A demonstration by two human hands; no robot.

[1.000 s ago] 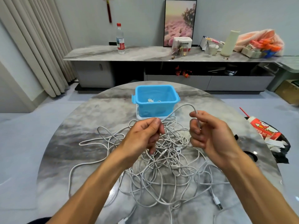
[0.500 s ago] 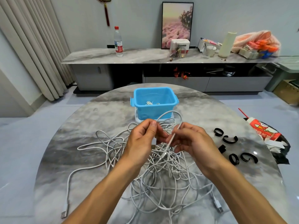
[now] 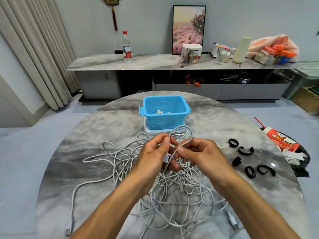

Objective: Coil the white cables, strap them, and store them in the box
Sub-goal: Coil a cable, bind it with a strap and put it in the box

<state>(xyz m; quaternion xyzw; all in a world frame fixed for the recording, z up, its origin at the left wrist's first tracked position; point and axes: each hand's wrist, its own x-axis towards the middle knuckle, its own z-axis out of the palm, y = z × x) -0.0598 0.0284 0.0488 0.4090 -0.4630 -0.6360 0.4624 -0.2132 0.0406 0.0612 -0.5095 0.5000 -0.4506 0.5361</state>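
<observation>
A tangle of white cables [image 3: 172, 195] lies spread over the round marble table [image 3: 86, 144]. My left hand [image 3: 153, 156] pinches one white cable near its plug, holding a small loop [image 3: 183, 133] that rises above my fingers. Close beside it, my right hand [image 3: 203, 154] pinches the same cable between thumb and fingers. A blue plastic box [image 3: 164, 112] stands just beyond my hands on a white lid, with a coiled white cable inside. Several black straps [image 3: 245, 150] lie on the table to the right of my right hand.
A red and white bag [image 3: 283, 142] hangs past the table's right edge. Loose cable plugs lie near the front edge at left [image 3: 69, 231] and right [image 3: 233, 223]. A long sideboard [image 3: 155, 63] with a bottle and clutter stands behind the table.
My hands have come together from apart. The long arc of cable between them has closed into a small loop above my fingers. The view has tilted up slightly.
</observation>
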